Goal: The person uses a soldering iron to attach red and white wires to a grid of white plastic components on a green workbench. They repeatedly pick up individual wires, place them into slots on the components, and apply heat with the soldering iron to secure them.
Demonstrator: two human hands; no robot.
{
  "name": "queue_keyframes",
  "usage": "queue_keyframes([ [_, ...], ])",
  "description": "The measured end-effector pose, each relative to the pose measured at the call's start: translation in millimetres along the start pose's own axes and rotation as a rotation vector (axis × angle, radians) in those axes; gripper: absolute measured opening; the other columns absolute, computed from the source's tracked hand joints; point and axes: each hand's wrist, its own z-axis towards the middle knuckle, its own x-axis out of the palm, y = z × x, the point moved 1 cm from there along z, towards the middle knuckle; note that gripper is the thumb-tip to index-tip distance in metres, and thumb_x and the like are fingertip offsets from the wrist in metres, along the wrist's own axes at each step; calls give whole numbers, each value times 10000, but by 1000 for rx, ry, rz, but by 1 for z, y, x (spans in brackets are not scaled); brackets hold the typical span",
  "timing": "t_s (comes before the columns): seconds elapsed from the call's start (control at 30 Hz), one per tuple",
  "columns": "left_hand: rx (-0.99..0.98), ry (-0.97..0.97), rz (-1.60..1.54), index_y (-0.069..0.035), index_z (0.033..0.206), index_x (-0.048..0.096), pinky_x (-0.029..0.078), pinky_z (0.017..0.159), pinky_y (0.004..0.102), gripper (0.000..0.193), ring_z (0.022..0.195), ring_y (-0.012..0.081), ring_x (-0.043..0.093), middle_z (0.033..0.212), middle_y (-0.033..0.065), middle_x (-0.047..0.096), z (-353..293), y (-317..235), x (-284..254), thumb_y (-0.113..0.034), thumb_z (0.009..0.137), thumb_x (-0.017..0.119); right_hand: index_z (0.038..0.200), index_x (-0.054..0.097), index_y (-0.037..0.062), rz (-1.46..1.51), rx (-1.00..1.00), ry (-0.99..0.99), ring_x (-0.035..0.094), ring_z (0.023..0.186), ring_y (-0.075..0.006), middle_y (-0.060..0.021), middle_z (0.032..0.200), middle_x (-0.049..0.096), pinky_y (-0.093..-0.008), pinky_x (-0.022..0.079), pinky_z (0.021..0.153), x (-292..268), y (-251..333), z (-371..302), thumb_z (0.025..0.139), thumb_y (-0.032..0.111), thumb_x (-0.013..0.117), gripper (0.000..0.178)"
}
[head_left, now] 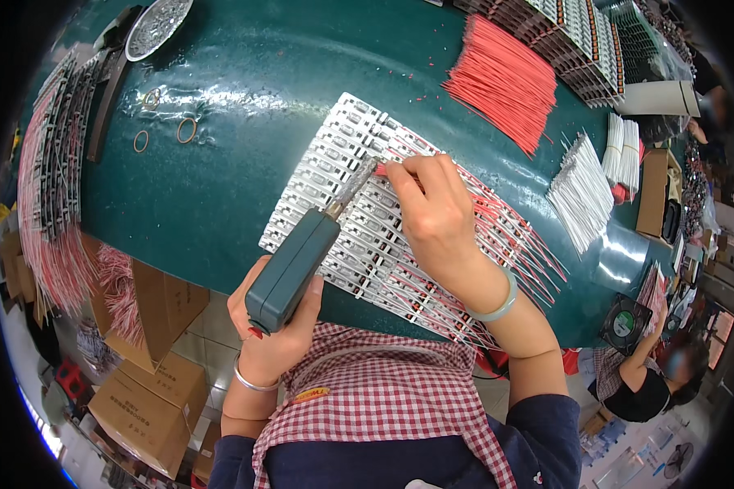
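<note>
Left hand (273, 322) grips soldering iron (298, 265); right hand (432, 212) pinches red wire (381, 169) at iron tip.

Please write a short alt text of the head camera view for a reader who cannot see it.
A person's left hand holds a dark green soldering iron whose tip meets a row of white LED strips on a green table, while the right hand pinches a thin red wire there. Bundles of red wires and white wires lie beyond.

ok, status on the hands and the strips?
Left hand gripping green soldering iron, tip on the strips. Right hand pinching a red wire at the tip. Nothing in the way.
</note>
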Motion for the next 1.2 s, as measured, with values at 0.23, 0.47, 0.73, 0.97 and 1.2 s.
queue_keyframes([
  [0.23, 4, 10, -1, 52, 901, 684, 457, 555, 254, 145, 616, 132, 594, 793, 85, 648, 2, -1, -1, 21, 771, 740, 956, 656, -77, -11, -2, -15, 544, 787, -266, -127, 880, 564, -357, 482, 655, 3, 0, -1, 715, -17, 662, 249],
  [0.47, -184, -63, -95, 60, 927, 691, 493, 588, 251, 179, 643, 136, 619, 805, 93, 667, -13, 6, -6, 26, 758, 739, 940, 657, -66, -28, -4, -18, 545, 787, -264, -124, 880, 565, -354, 482, 657, 3, 1, 0, 727, -14, 666, 220],
  [0.73, -152, -74, -82, 46, 937, 704, 506, 604, 247, 189, 658, 132, 637, 811, 93, 682, -17, 7, -8, 11, 759, 757, 960, 656, -51, -42, 14, 3, 550, 796, -262, -116, 885, 565, -358, 481, 657, 2, 1, -1, 726, -5, 668, 238],
  [0.97, -177, -104, -95, 41, 944, 709, 516, 620, 248, 191, 673, 131, 641, 827, 89, 687, -20, 8, -10, -6, 770, 773, 983, 661, -46, 29, 19, -3, 562, 790, -250, -108, 896, 587, -350, 479, 638, -12, 9, -2, 729, -16, 672, 256],
  [1.2, -86, -55, -82, 56, 961, 700, 515, 649, 250, 193, 733, 148, 656, 886, 112, 693, -15, 4, -12, 17, 778, 750, 962, 662, -49, 59, 27, -5, 555, 776, -241, -101, 880, 584, -340, 473, 593, -3, 10, -4, 748, -27, 684, 216],
])
